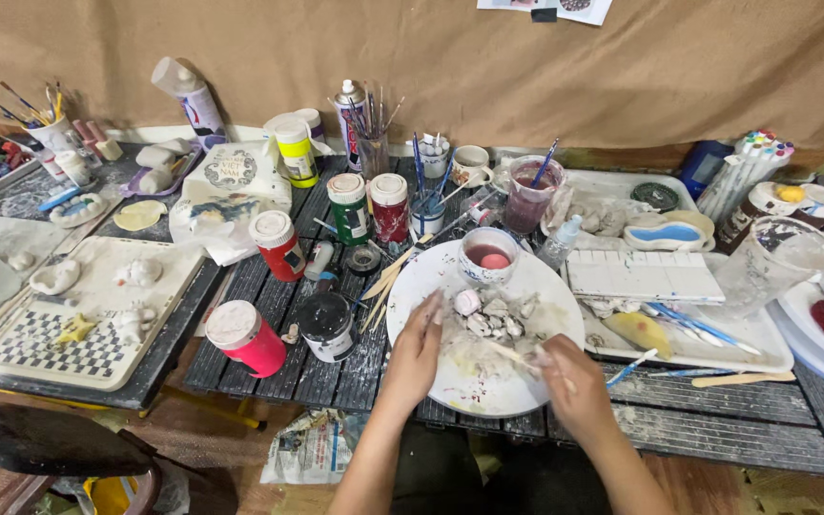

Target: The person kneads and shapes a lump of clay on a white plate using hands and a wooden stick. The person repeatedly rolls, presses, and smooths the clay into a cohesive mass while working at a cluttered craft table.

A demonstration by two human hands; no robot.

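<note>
The white plate (526,281) lies flat on the dark slatted table (717,420), right in front of the person, with a cluster of small pale grey lumps (498,315) heaped near its middle and a little cup of pink water (488,256) standing on its far edge. In the head view, the left hand (417,355) rests on the plate's near-left rim, fingers loosely spread and pressing down, holding nothing. The right hand (572,381) is closed around a thin pale stick or brush (512,355), its tip pointing at the lumps — the exact pinch is blurred.

The risks, as I judge them: the cup sits just beyond the lumps, so a long stroke with the stick could tip it and flood the plate. A black jar (326,326) and a red-and-white paint bottle (248,338) stand just beside the left forearm — an elbow swing could knock either over. The loose lumps might also skid off the smeared plate if pushed hard.
</note>
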